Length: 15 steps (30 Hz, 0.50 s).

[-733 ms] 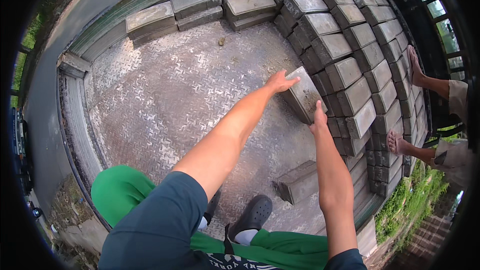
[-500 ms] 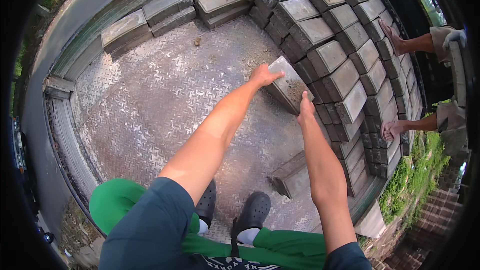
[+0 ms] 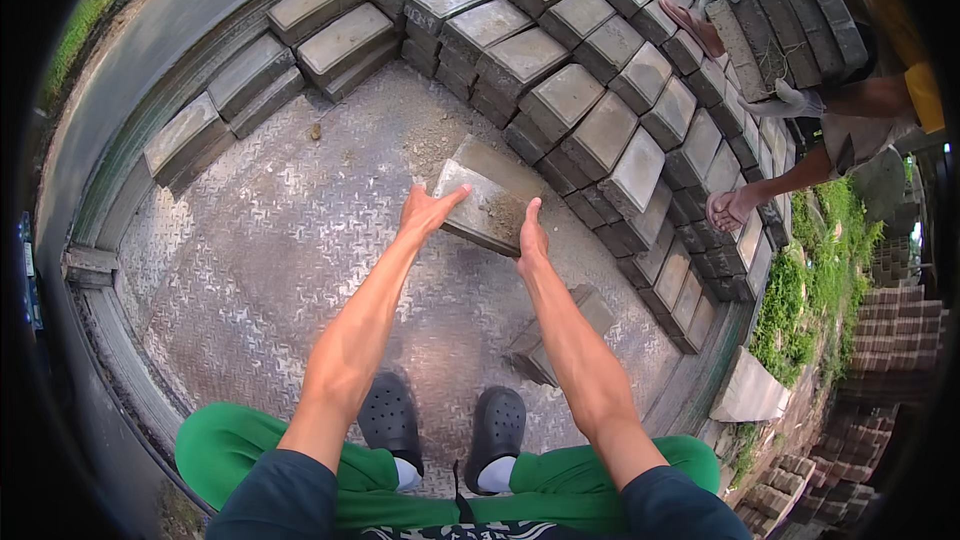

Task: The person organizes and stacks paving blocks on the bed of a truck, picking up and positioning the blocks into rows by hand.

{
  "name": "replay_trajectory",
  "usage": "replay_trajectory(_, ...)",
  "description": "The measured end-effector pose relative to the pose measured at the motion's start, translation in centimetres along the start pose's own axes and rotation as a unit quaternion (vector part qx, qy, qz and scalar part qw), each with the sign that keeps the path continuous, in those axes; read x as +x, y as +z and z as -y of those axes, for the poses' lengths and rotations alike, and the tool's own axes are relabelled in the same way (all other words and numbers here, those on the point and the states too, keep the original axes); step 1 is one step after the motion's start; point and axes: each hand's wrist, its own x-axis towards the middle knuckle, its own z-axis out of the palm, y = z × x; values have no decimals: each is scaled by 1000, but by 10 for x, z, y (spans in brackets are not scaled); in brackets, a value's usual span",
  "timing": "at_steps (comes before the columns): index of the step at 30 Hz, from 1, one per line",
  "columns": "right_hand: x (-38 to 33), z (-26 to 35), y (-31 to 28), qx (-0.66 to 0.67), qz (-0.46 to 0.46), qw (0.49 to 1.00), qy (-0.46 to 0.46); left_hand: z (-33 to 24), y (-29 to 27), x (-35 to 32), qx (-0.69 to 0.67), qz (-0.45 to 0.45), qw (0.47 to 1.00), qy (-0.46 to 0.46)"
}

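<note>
Steel tread-plate bed (image 3: pixel 270 240) | both hands (image 3: pixel 425 212) clasp rough grey paver (image 3: pixel 487 200)

Daylit diamond-plate metal floor (image 3: pixel 270 270) ringed by stacked grey pavers (image 3: pixel 560 90)

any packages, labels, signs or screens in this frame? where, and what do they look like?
None in view: no package, label, sign or screen.
Only grey paving blocks stacked on a metal tread-plate bed.
Left hand and right hand grip one bare, unmarked block.
</note>
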Motion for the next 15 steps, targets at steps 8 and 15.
replay_trajectory(8,-47,-64,-3,-33,-14,998,54,68,-27,-66,-71,-64,995,2)
replay_trajectory(15,-31,-74,-31,-92,147,985,-6,66,-23,-123,-76,-125,989,16)
